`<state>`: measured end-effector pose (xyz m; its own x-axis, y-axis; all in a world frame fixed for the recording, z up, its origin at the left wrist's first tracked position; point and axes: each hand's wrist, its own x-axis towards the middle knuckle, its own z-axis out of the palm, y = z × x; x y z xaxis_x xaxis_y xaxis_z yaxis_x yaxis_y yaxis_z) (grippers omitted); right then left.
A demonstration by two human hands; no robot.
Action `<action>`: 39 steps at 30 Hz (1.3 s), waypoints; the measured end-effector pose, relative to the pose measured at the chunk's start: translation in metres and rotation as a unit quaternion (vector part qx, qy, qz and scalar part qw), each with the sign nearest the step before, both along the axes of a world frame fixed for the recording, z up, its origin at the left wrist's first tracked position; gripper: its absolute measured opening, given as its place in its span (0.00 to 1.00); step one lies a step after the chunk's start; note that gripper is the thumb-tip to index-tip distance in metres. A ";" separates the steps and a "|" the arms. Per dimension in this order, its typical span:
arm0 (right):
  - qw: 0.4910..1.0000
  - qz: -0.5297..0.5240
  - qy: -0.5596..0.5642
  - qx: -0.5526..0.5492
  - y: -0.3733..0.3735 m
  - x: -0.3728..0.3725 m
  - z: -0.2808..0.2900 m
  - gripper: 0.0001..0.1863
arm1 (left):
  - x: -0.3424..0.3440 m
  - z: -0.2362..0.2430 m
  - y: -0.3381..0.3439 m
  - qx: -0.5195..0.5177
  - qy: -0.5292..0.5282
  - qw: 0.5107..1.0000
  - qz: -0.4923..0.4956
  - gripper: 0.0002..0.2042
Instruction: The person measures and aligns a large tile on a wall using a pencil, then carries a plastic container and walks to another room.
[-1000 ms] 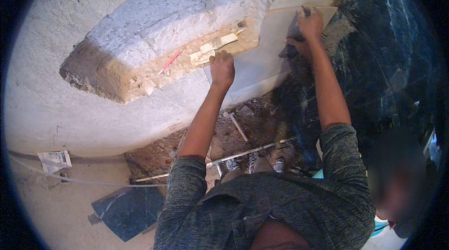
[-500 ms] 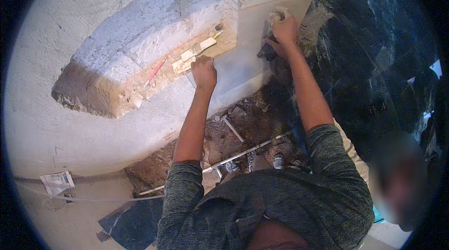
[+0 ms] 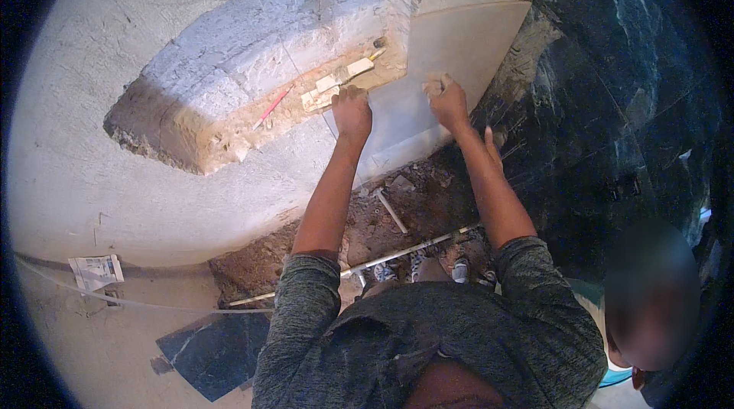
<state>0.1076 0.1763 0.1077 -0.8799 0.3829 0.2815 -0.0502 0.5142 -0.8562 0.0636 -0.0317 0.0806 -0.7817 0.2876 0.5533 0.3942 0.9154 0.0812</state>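
Around 8 o'clock, at the foot of the pale wall (image 3: 176, 218), is a paper (image 3: 96, 271) with print too small to read. Toward 7 o'clock lies a dark slab (image 3: 215, 355). A niche (image 3: 245, 50) opens at 10 to 11 o'clock; on its ledge are a pink pencil (image 3: 273, 106) at 10 o'clock and pale blocks (image 3: 355, 70) just short of 12.

Just below the blocks, the left hand (image 3: 352, 114) is at the left end of the grey panel (image 3: 474, 42), its fingers bent and close together; whether they pinch the edge, I cannot tell. The panel stands against the wall, mostly toward 1 o'clock, fitted around the niche's lower right corner.

At 1 to 2 o'clock, the right hand (image 3: 448, 105) has shifted from the panel's upper right down and leftward, nearer the left hand, so the upper right stretch is now uncovered. Its fingers are curled; I cannot tell whether they grip anything. Past that forearm, toward 2 to 3 o'clock, another hand (image 3: 493, 147), apparently a co-worker's, shows before the dark wall (image 3: 604, 126). No other writing is legible.
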 end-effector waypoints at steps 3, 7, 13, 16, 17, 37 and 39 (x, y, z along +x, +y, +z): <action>0.995 0.054 0.004 0.082 -0.008 0.006 -0.015 0.13 | 0.000 0.004 -0.001 -0.002 -0.041 0.999 0.010 0.06; 0.989 0.082 0.022 0.118 -0.013 0.016 -0.034 0.13 | 0.004 0.005 0.000 0.008 -0.021 1.000 0.005 0.05; 0.991 0.090 -0.036 0.096 -0.012 0.029 -0.046 0.14 | 0.001 -0.005 -0.001 0.005 0.001 1.000 0.014 0.05; 0.986 0.078 -0.061 0.137 -0.008 0.036 -0.058 0.14 | 0.001 -0.008 0.001 0.013 0.021 1.000 0.015 0.06; 0.987 0.077 -0.070 0.119 -0.008 0.042 -0.064 0.15 | 0.002 -0.007 0.002 0.018 0.028 0.999 0.014 0.06; 0.970 0.100 -0.213 0.067 -0.009 0.160 -0.156 0.15 | 0.000 -0.010 0.005 0.010 -0.016 0.999 0.026 0.08; 0.962 0.091 -0.216 0.141 -0.009 0.171 -0.164 0.15 | -0.001 -0.010 0.006 0.009 -0.007 1.000 0.028 0.08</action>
